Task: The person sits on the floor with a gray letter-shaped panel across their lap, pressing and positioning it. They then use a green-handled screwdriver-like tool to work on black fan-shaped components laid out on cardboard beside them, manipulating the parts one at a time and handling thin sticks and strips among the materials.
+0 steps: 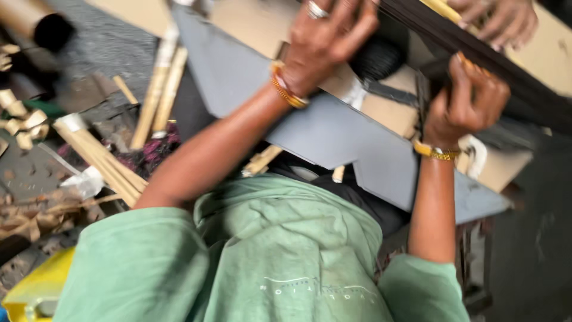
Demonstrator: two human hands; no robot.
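Lying in the left part of the frame are pale sticks [101,158] on the dusty ground, with 2 more sticks [159,89] above them and a yellow box [39,289] in the lower left corner. Moving right, the left hand [325,45] sits at the top middle. It wears a ring and gold bangles, and its fingers curl shut over a black round bundle [376,58]. Under both arms is a gray board [333,134] resting on brown cardboard [262,24]. On the right, the right hand [468,101] is closed tight around a long dark strip [506,71] that runs from the top middle down to the right edge. Another person's hand [503,21] rests on that strip in the upper right corner.
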